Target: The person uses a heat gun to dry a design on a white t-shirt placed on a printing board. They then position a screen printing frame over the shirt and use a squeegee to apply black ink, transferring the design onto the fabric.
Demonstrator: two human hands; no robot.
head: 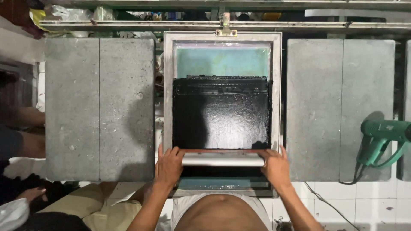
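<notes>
Mid-pull here, my left hand (168, 164) and right hand (276, 167) both clenched on the squeegee (222, 159) at lower centre of the screen frame (168, 85), guessing next needs steady even pressure through the black ink (220, 113).

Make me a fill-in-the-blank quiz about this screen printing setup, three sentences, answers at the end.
1. Both hands, left hand and right hand, hold the ends of one long ____.
2. The ink spread across the framed screen is ____ in colour.
3. The green heat gun lies to the person's ____ side.

Missing words: squeegee; black; right
</notes>
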